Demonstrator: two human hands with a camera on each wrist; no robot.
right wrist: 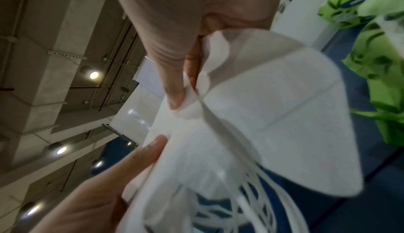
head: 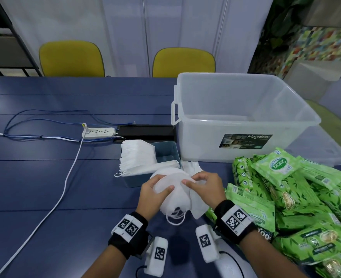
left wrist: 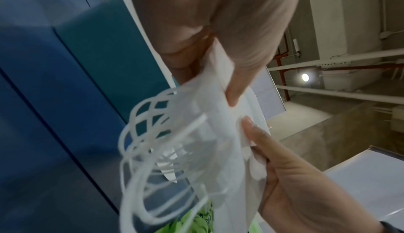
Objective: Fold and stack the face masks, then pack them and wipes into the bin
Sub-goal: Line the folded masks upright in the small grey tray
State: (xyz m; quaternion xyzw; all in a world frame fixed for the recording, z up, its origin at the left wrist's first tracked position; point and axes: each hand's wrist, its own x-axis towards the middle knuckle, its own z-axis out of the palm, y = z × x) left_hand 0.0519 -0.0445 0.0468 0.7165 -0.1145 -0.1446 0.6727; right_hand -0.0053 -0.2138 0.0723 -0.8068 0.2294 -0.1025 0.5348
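Both hands hold a bunch of white face masks point(head: 175, 195) just above the blue table, near its front edge. My left hand point(head: 155, 189) grips the bunch from the left, thumb on top. My right hand point(head: 201, 183) pinches one mask point(right wrist: 273, 115) at the bunch's right side. Several white ear loops point(left wrist: 157, 150) dangle below. More folded masks point(head: 137, 157) lie stacked in a small teal tray point(head: 165, 151) behind the hands. The clear plastic bin point(head: 236, 117) stands at the back right, with nothing visible inside. Green wipe packs point(head: 296, 197) are heaped on the right.
A white power strip point(head: 99, 132) and its cables point(head: 65, 183) cross the table's left half. A black box point(head: 145, 131) sits behind the teal tray. One loose mask point(head: 191, 167) lies beside the tray. Two yellow chairs point(head: 71, 57) stand beyond the far edge.
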